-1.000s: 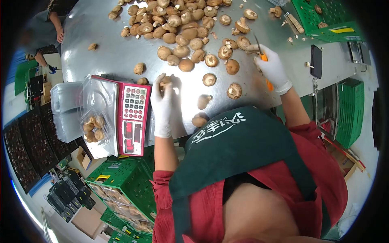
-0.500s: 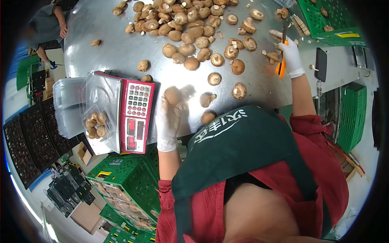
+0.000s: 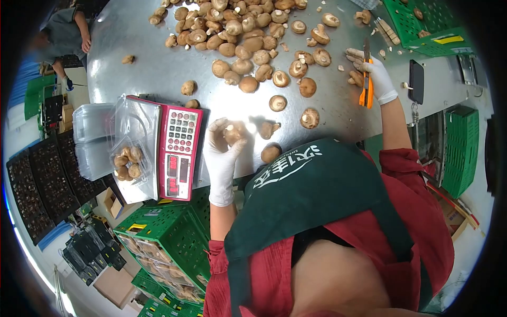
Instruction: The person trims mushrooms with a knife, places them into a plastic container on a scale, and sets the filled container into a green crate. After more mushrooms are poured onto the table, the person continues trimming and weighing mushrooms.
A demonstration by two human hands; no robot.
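My left hand (image 3: 222, 158), in a white glove, grips a brown shiitake mushroom (image 3: 233, 133) between thumb and fingers, its pale stem side showing. It is just right of the red and white scale (image 3: 179, 153). My right hand (image 3: 377, 76), also gloved, holds orange-handled scissors (image 3: 366, 87) against the palm, blades pointing away from me. Its fingers reach left above a mushroom (image 3: 356, 78) on the metal table (image 3: 338, 105). A loose mushroom (image 3: 269, 128) and a round cap (image 3: 271, 153) lie right of my left hand. On the scale, a clear tray (image 3: 129, 158) holds several mushrooms.
A big mushroom pile (image 3: 237, 26) covers the table's far middle. At right are a black phone (image 3: 416, 82), a wooden-handled tool (image 3: 388, 31) and a green crate (image 3: 438, 45). Stacked crates (image 3: 163, 227) stand below left. Another person's arm (image 3: 82, 29) is at the far left.
My left hand has turned the mushroom from cap side to stem side, still beside the scale. My right hand, with the scissors, has shifted slightly toward me, and its fingers show more stretched out.
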